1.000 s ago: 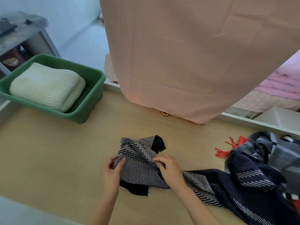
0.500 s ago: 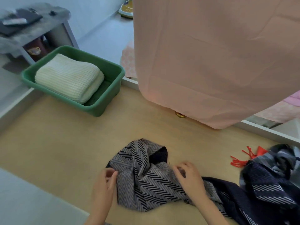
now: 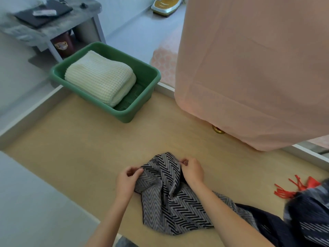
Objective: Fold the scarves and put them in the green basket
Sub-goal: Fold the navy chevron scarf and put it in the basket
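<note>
L grip (image 3: 127,180), R grip (image 3: 192,171) pinch scarf (image 3: 170,207) far edge btwn them.

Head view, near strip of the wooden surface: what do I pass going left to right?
In order: left hand → right hand, both pinching the herringbone scarf → red tassels → dark striped scarf pile.
</note>
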A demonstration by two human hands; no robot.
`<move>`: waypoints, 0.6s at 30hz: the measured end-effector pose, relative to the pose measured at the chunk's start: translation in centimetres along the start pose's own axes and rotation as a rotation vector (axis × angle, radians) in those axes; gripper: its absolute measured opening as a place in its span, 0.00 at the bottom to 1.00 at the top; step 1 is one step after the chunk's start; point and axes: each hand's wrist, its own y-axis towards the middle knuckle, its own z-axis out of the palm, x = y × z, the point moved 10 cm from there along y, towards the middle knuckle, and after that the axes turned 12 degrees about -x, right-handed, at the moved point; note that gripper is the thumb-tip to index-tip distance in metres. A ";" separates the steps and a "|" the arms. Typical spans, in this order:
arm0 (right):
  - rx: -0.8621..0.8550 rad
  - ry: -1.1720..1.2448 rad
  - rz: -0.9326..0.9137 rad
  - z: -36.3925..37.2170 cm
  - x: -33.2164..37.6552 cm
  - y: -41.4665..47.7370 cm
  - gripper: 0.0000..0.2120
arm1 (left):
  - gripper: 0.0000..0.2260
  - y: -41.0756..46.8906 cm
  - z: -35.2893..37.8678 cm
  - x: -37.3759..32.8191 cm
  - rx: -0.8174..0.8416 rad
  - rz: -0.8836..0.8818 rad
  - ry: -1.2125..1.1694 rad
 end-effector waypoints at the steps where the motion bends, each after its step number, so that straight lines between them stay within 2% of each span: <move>1: -0.040 0.070 -0.041 -0.8 1.4 -0.2 0.05 | 0.06 0.0 -1.9 -0.8 -0.061 0.018 -0.068; 4: -0.203 0.353 -0.231 -4.5 6.7 -1.3 0.04 | 0.07 -1.0 -8.3 -4.6 -0.256 0.268 -0.088; 7: -0.220 0.334 -0.421 -5.4 10.0 -2.3 0.06 | 0.07 -2.0 -11.0 -5.9 -0.290 0.501 0.107; 9: -0.071 0.139 -0.420 -2.3 9.6 -2.0 0.10 | 0.10 -1.1 -10.0 -2.4 -0.170 0.479 0.272; 11: 0.133 0.022 -0.320 1.7 7.7 -1.8 0.16 | 0.11 -0.4 -9.4 1.6 -0.081 0.357 0.370; 12: 0.181 0.025 -0.263 2.7 6.9 -1.9 0.19 | 0.11 -0.2 -9.6 2.7 -0.097 0.298 0.375; 14: 0.147 0.055 -0.247 3.4 6.8 -1.7 0.22 | 0.12 0.6 -11.2 3.3 -0.208 0.231 0.339; 16: 0.107 0.014 -0.339 4.1 7.9 -1.7 0.25 | 0.15 1.2 -11.9 2.1 -0.270 0.309 0.390; 18: 0.147 -0.124 -0.497 5.7 9.5 -2.7 0.29 | 0.18 1.6 -9.9 1.5 -0.165 0.463 0.511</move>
